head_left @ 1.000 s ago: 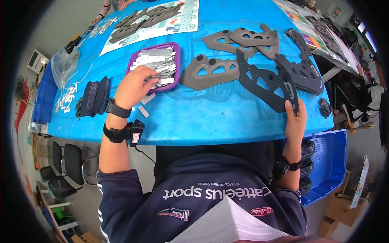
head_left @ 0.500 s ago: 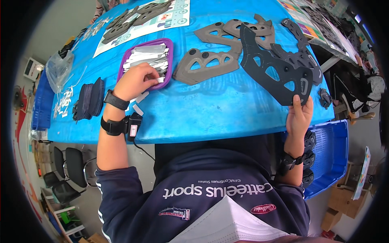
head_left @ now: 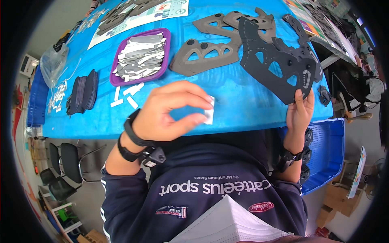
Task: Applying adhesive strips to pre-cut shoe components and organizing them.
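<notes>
1. Black panel point(head_left: 263, 73): at the right of the table point(head_left: 243, 109), gripped by its lower right corner between thumb and fingers of the right hand point(head_left: 300, 111); close to other dark panels point(head_left: 296, 28), though touching or not, hard to tell.
2. White strip point(head_left: 210, 113): pinched at its left edge in the left hand point(head_left: 158, 111), near the table's front edge; fingers curved, with a wide gap behind the tips.
3. Possible trouble: a dropped strip, from so slight a pinch; a drooping or twisting panel, from a hold at one corner only; scattered loose strips point(head_left: 131, 101), from a brush of the left hand.
4. Surface: blue, creased; set with a purple basket point(head_left: 167, 44) of strips, a black stack point(head_left: 82, 93) and grey panels point(head_left: 202, 65).
5. Room: at lower right, a blue crate point(head_left: 324, 158) holding dark pieces point(head_left: 308, 156); at lower left, black chairs point(head_left: 71, 162) on grey floor point(head_left: 91, 192).
</notes>
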Demonstrator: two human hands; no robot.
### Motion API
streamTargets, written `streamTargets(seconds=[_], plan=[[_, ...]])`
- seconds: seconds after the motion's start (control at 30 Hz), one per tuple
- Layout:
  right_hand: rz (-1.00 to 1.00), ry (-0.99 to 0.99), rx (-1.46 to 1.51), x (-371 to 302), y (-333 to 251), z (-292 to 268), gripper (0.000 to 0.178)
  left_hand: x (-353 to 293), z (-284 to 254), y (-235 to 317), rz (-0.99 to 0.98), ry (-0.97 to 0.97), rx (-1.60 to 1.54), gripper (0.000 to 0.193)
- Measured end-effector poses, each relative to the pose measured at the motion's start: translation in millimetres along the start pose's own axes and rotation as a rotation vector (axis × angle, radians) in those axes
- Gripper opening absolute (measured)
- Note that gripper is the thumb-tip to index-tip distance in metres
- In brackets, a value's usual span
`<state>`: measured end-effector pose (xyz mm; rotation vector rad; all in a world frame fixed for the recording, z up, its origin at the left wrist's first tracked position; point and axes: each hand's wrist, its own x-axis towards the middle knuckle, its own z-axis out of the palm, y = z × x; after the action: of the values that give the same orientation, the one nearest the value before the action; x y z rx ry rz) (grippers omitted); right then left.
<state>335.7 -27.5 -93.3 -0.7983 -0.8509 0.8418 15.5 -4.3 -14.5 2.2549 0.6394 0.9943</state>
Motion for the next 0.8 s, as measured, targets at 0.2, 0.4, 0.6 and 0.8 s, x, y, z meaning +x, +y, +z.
streamTargets(seconds=[0.2,0.4,0.6,0.8], plan=[[-0.005,-0.032,-0.013,-1,2,-5,0.029,6,39,-4,-0.295,0.604,-0.551,0.022],[0.002,-0.003,-0.011,-1,2,-5,0.030,4,22,-24,-0.615,-0.066,-0.405,0.011],[-0.009,-0.028,0.006,1,2,-7,0.031,5,34,-36,-0.483,-0.377,0.012,0.016],[-0.077,-0.096,0.057,-6,-1,-5,0.032,-2,29,-23,-0.344,0.064,-0.126,0.044]])
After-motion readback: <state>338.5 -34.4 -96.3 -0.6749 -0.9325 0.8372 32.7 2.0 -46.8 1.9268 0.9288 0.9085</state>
